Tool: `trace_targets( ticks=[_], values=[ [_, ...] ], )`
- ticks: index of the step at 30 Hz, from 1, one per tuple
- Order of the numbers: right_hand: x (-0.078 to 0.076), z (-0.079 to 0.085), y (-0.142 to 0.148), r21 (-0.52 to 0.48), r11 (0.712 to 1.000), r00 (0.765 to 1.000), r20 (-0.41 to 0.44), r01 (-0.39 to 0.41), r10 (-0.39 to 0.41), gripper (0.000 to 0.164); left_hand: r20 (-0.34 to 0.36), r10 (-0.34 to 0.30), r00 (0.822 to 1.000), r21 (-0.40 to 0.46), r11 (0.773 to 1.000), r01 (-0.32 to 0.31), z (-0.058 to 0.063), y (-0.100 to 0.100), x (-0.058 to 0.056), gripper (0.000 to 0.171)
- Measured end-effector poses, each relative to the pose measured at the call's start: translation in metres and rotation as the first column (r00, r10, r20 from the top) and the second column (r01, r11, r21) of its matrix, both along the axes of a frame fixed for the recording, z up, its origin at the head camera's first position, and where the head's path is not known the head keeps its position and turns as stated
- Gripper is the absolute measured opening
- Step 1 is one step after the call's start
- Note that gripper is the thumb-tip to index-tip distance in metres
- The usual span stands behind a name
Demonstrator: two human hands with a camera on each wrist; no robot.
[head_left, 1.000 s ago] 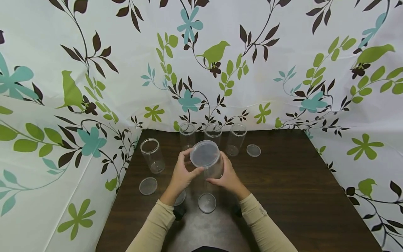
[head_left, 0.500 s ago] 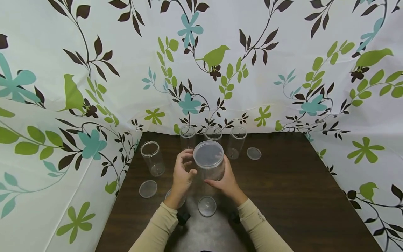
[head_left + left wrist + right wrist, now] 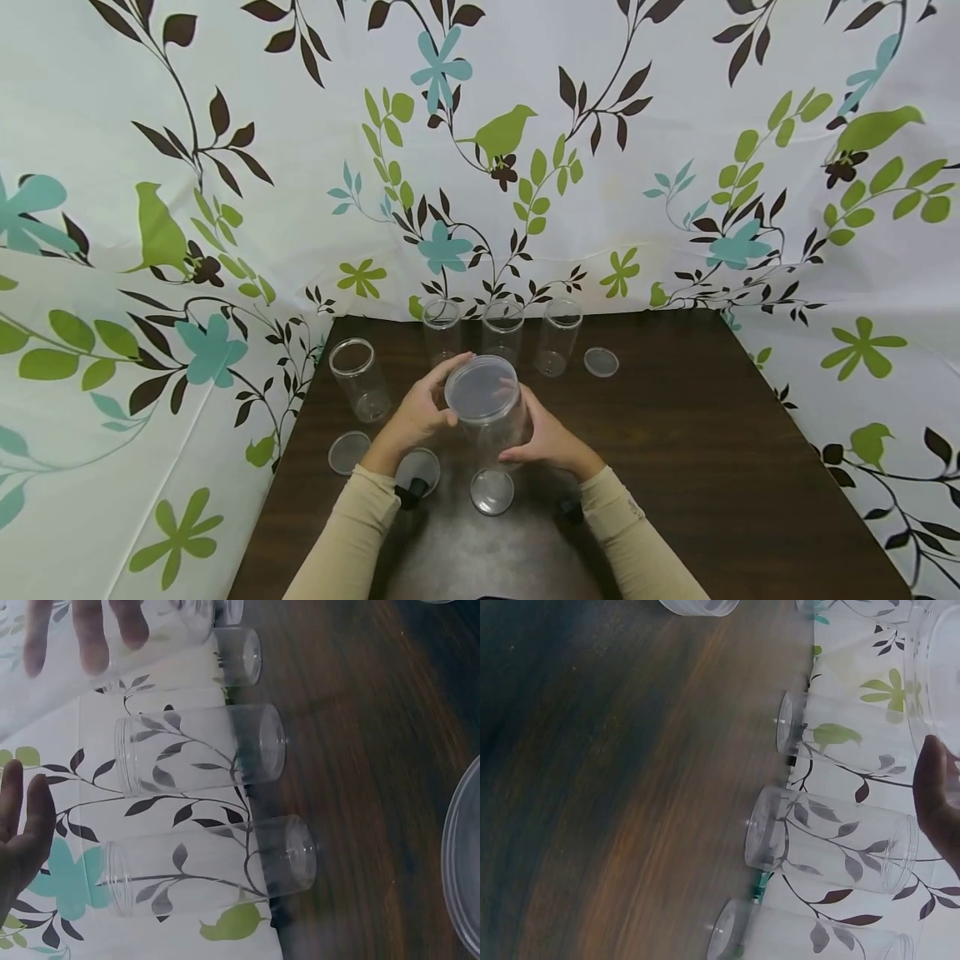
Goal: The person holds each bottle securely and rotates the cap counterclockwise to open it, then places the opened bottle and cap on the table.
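A clear jar [image 3: 491,433] with a translucent lid [image 3: 482,387] on top is held above the middle of the table, nearly upright. My right hand [image 3: 551,437] grips its right side, thumb in front and fingers behind. Through the clear wall, those fingers [image 3: 90,637] show in the left wrist view. My left hand [image 3: 412,412] is spread at the lid's left side, fingers reaching toward its far edge. Whether it touches the lid is hard to tell. A shiny clear round piece [image 3: 492,492], seemingly a lid, lies below the jar.
Three open jars [image 3: 558,337] stand along the table's back edge. Another open jar [image 3: 360,379] stands at the left. Loose lids lie at the left [image 3: 349,452], by the left wrist [image 3: 418,471] and at the back right [image 3: 602,362]. Patterned cloth [image 3: 637,192] hangs behind the brown table [image 3: 690,450].
The left thumb has come away from the jar's front and the hand has opened at the lid's side. The lidded jar shifted right, then back left and slightly lower; the right hand keeps its hold.
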State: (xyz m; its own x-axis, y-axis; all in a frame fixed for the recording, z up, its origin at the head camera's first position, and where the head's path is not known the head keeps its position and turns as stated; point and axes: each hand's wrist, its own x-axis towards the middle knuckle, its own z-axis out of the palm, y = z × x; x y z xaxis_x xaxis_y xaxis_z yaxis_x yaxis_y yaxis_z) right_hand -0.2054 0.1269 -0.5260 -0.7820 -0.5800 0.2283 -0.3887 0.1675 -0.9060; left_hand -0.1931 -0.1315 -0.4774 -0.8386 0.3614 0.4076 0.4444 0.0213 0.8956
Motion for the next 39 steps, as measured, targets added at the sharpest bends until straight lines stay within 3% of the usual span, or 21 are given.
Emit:
trace_targets(
  ticks=[4,8,10,15,18,20,23,24,27,31,35,39],
  values=[
    [0.0,-0.002,-0.005,0.008,0.999,0.999,-0.032,0.045,-0.044,0.118,-0.013,0.058,0.998,-0.003,0.998,-0.058,-0.003,0.004,0.003,0.12],
    [-0.002,-0.007,-0.01,0.027,0.986,0.973,-0.166,0.165,-0.159,0.117,0.017,0.204,0.979,-0.035,0.979,-0.203,-0.006,0.015,0.01,0.122],
    [-0.003,-0.008,-0.013,0.041,0.967,0.934,-0.272,0.252,-0.232,0.117,0.068,0.271,0.96,-0.031,0.962,-0.27,-0.007,0.023,0.013,0.123],
    [-0.004,-0.012,-0.018,0.047,0.899,0.8,-0.478,0.435,-0.362,0.12,0.179,0.411,0.894,-0.009,0.909,-0.416,-0.007,0.045,0.02,0.126],
    [-0.003,-0.014,-0.02,0.03,0.873,0.747,-0.532,0.487,-0.399,0.121,0.194,0.492,0.849,-0.018,0.867,-0.498,-0.005,0.054,0.022,0.127],
    [-0.002,-0.014,-0.021,0.021,0.868,0.734,-0.544,0.497,-0.407,0.121,0.189,0.526,0.829,-0.015,0.846,-0.533,-0.004,0.057,0.023,0.128],
    [-0.002,-0.012,-0.02,0.007,0.874,0.755,-0.508,0.485,-0.415,0.121,0.163,0.512,0.844,0.005,0.855,-0.519,-0.005,0.056,0.023,0.127],
    [-0.002,-0.011,-0.019,0.005,0.879,0.77,-0.484,0.477,-0.416,0.122,0.153,0.492,0.857,0.007,0.867,-0.499,-0.005,0.053,0.022,0.125],
    [-0.004,-0.008,-0.013,-0.007,0.906,0.853,-0.337,0.422,-0.4,0.12,0.156,0.397,0.905,0.042,0.912,-0.407,-0.005,0.043,0.017,0.117],
    [-0.006,-0.005,-0.001,-0.009,0.956,0.948,-0.123,0.294,-0.293,0.12,0.207,0.295,0.933,0.081,0.945,-0.317,-0.003,0.022,0.008,0.11],
    [-0.005,0.001,0.009,0.019,0.989,0.988,-0.026,0.15,-0.149,0.12,0.205,0.185,0.961,0.08,0.976,-0.205,-0.004,0.004,0.003,0.11],
    [-0.005,0.005,0.012,0.039,0.999,0.999,0.015,0.035,-0.035,0.118,0.154,0.042,0.987,0.038,0.998,-0.048,-0.002,-0.004,0.003,0.111]
  ],
)
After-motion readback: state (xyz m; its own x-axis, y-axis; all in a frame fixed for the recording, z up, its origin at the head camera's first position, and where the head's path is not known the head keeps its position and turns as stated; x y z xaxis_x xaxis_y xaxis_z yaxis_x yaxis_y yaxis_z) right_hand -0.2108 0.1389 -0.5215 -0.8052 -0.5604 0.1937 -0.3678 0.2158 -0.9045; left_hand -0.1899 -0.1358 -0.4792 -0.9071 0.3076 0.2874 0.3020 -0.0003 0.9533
